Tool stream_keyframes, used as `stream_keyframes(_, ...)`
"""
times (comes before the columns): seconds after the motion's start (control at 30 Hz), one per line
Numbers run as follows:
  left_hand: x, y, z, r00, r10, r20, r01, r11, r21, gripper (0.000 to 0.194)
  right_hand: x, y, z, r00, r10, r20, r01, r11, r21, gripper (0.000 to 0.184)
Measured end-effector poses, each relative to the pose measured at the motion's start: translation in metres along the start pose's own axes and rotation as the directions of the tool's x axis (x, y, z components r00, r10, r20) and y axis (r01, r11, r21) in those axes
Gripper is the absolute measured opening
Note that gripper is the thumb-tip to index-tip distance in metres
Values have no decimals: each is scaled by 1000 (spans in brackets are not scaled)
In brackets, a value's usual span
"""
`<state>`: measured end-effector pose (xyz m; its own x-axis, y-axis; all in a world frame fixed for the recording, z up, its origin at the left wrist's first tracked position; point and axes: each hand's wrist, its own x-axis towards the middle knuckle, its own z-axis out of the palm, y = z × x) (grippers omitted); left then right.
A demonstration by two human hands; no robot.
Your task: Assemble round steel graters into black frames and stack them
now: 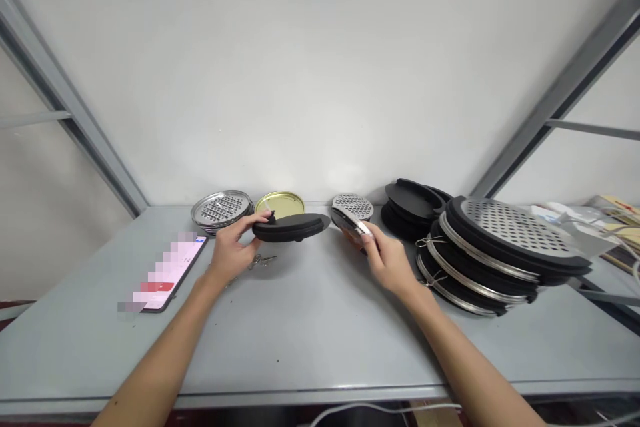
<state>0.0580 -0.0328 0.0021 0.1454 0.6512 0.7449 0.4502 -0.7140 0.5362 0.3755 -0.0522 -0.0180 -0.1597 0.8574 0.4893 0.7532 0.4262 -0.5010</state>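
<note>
My left hand (235, 248) grips the left edge of a black round plastic disc (289, 228), thumb and fingers closed on its rim. The disc is raised above the table and seen nearly edge-on. In my right hand (387, 255) is a shiny round metal disc (354, 221), tilted and pinched at its near edge; its face is mostly turned away. A small gap separates the two discs. Behind the metal disc sits a perforated metal grater plate (353, 204). Beneath the black disc, small wire ties (263, 259) lie on the table.
A stack of grater plates (223, 208) and a gold-coloured lid (280, 202) stand at the back left, near a phone (173, 275). Black round parts (415, 203) and a tall leaning stack of black rings with grater plates (520, 227) occupy the right of the grey table (310, 340).
</note>
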Motion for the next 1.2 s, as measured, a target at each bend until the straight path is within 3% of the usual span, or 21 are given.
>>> stream_keyframes(0.07,-2,0,2,993,-13,118,13,1000,-7,21,3,6,-4,998,-3,-59,6,999,54,39)
stream_keyframes(0.17,-8,2,11,949,8,314,-5,1000,-9,23,4,10,-9,998,-57,-13,58,992,108,38)
stream_keyframes(0.33,-15,9,25,817,35,576,-58,998,22,25,2,8,-14,982,-120,144,110,991,73,37)
stream_keyframes(0.43,-17,12,25,749,-2,662,-64,995,76,28,2,6,-13,981,-125,145,119,992,52,37)
stream_keyframes(0.57,-17,19,22,714,-22,700,-79,991,111,44,2,6,-11,985,-116,127,111,993,49,38)
stream_keyframes(0.7,-17,30,24,713,-5,701,-117,985,127,54,1,6,-11,981,-130,141,117,988,96,38)
stream_keyframes(0.9,-16,35,29,685,64,726,-154,986,59,24,1,4,-8,959,-218,182,196,972,129,37)
stream_keyframes(1.1,-9,9,9,797,-75,600,-104,961,258,24,2,1,1,894,-380,238,355,924,145,38)
stream_keyframes(1.2,-11,0,10,812,-124,571,-71,949,307,35,3,1,5,869,-406,284,381,914,142,39)
